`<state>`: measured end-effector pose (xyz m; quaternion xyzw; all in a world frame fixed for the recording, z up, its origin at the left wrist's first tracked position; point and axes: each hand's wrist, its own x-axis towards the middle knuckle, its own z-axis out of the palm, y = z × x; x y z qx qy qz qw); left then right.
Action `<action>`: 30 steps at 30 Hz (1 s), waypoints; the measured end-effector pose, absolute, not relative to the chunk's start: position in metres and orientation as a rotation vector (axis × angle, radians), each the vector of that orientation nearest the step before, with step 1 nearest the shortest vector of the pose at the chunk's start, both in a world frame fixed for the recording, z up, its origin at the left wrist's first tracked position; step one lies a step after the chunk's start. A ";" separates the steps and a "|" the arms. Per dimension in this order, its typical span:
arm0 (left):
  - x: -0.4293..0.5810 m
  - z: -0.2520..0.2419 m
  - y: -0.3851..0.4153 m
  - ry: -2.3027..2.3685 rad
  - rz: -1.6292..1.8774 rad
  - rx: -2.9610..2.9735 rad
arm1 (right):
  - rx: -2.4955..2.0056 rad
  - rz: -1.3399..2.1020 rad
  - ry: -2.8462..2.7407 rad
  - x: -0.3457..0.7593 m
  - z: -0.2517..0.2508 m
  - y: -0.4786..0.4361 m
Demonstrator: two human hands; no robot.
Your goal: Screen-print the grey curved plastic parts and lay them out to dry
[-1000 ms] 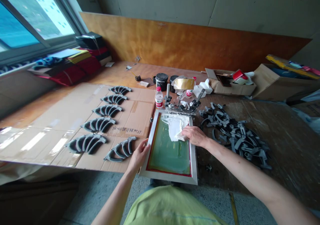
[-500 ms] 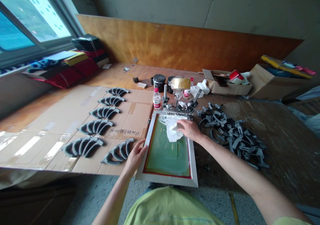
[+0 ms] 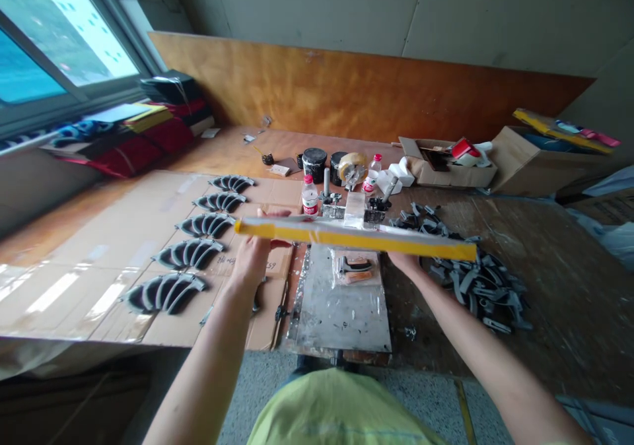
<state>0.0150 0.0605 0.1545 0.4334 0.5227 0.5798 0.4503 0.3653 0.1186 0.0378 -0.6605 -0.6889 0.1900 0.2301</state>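
The screen printing frame [image 3: 356, 238] is raised and seen nearly edge-on, its yellow-taped edge facing me. My left hand [image 3: 257, 247] grips its left end, with fingers over the top and thumb below. My right hand [image 3: 403, 261] is behind and below the frame toward the right; its fingers are hidden. Under the frame lies a grey metal base plate [image 3: 341, 313]. A dark curved plastic part [image 3: 355, 267] rests in a small holder on that plate. A pale block [image 3: 355, 208] shows behind the frame, near the clamps.
Rows of grey curved parts [image 3: 166, 292] lie on cardboard [image 3: 99, 234] at left. A heap of similar parts [image 3: 488, 286] is at right. Behind stand a red-capped bottle [image 3: 310, 197], a black tub [image 3: 315, 163], a tape roll [image 3: 352, 168] and an open carton [image 3: 446, 175].
The frame has swung up from lying flat, uncovering the base plate and the dark part. My left hand has moved up onto its edge; my right hand has gone behind it.
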 end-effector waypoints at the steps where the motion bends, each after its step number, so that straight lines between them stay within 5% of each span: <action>1: 0.018 0.161 0.070 1.269 1.452 1.089 | -1.757 0.576 -1.962 0.361 0.026 0.108; 7: 0.031 0.154 0.076 1.294 1.486 1.018 | -1.527 0.536 -2.263 0.333 -0.001 0.081; 13: 0.080 0.063 -0.006 1.249 0.702 0.738 | -1.298 0.301 -2.314 0.293 0.033 0.042; 18: 0.088 0.025 -0.041 1.293 0.930 0.490 | -0.780 0.229 -2.528 0.259 0.039 0.000; 30: -0.096 -0.060 -0.100 2.256 1.066 0.051 | -2.278 0.198 -1.999 0.508 -0.073 0.104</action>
